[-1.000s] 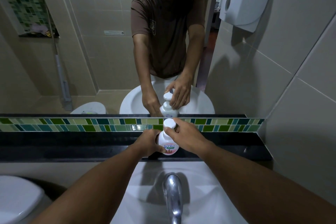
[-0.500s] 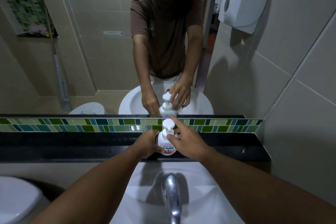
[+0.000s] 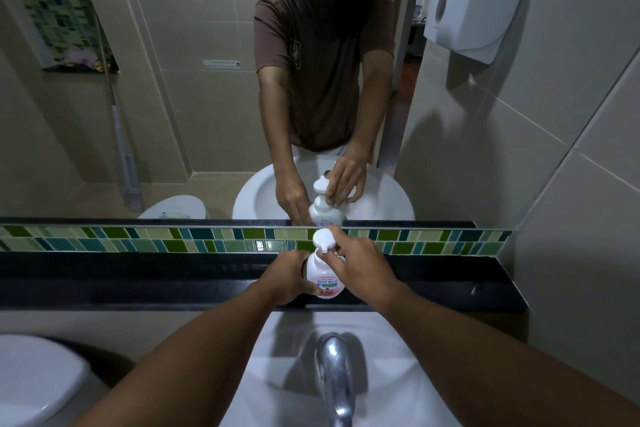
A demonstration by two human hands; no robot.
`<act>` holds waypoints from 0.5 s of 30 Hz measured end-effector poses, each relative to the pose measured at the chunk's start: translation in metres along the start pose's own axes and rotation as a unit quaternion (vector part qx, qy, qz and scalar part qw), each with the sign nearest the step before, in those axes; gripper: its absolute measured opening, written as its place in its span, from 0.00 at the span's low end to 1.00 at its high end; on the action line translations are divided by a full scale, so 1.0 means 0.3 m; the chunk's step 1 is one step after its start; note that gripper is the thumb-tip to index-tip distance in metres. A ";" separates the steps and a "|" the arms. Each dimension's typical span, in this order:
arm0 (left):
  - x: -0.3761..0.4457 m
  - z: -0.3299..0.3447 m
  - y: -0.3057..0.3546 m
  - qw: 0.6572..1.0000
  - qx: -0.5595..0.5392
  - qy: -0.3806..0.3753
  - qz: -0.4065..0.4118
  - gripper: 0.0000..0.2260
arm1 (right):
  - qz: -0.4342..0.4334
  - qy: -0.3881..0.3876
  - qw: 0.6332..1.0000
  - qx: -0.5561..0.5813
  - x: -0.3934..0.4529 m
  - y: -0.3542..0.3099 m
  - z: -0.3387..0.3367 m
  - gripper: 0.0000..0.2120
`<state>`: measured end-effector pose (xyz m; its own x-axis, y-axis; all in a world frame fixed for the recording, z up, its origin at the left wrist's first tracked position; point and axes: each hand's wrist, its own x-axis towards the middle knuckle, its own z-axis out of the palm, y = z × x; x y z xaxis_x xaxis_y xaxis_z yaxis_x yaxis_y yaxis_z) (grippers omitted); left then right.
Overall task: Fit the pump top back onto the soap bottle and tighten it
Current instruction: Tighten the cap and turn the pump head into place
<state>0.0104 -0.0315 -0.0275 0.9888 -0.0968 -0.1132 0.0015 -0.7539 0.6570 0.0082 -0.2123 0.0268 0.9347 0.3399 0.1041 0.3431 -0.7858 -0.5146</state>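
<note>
A white soap bottle (image 3: 323,276) with a pink label stands upright on the black ledge (image 3: 138,282) behind the sink. Its white pump top (image 3: 322,238) sits on the neck, nozzle turned toward me. My left hand (image 3: 289,274) wraps around the bottle's left side. The fingertips of my right hand (image 3: 360,267) pinch the collar just under the pump head. The mirror above repeats both hands and the bottle.
A chrome tap (image 3: 334,371) rises over the white basin (image 3: 270,385) directly below my arms. A white toilet lid (image 3: 31,378) shows at the lower left. A paper towel dispenser (image 3: 474,0) hangs on the right tiled wall. A green mosaic strip (image 3: 173,241) runs below the mirror.
My right hand has come off the top of the pump head and dropped to the collar beneath it. The pump head is now uncovered. The left hand keeps its hold on the bottle.
</note>
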 end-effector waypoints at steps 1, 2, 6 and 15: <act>-0.002 0.000 0.002 1.000 -0.003 0.000 -0.001 0.24 | 0.001 -0.001 1.000 0.001 0.000 0.002 0.001 0.30; -0.003 0.000 0.004 1.000 -0.003 -0.001 -0.001 0.24 | 0.004 0.000 1.000 0.005 -0.002 0.005 0.002 0.30; -0.005 0.000 0.016 1.000 0.003 -0.003 -0.006 0.24 | 0.023 0.007 0.999 0.042 -0.008 0.012 0.006 0.32; -0.005 0.003 0.048 0.999 0.041 0.001 0.002 0.26 | 0.033 0.014 0.997 0.072 -0.021 0.017 0.015 0.41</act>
<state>0.0089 -0.0429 -0.0185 0.9890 -0.0992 -0.1099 -0.0147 -0.8044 0.5939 0.0036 -0.2163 0.0196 0.9579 0.2731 0.0890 0.2654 -0.7229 -0.6380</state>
